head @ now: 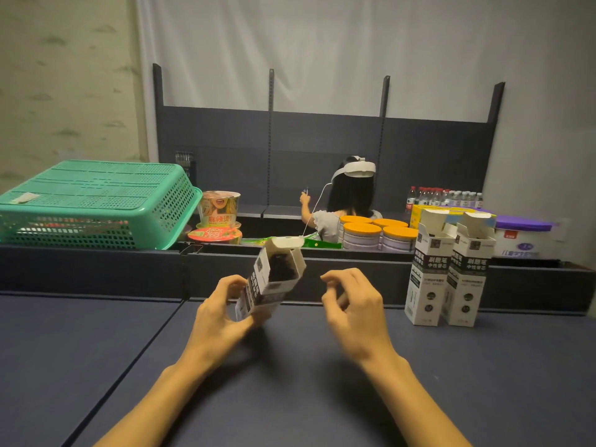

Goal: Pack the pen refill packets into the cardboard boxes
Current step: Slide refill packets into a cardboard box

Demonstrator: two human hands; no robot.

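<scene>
Cardboard box [272, 279], top open w/ dark refills inside, was gripped tilted over desk [96, 350] by left hand [219, 312]; right hand [353, 304] loosely curled, holding nothing. Two boxes [448, 269] stood unsealed at right.

Matt printed cardboard boxes [448, 269] – perforated green plastic basket [93, 204] – smooth matt tabletop [290, 398].
</scene>
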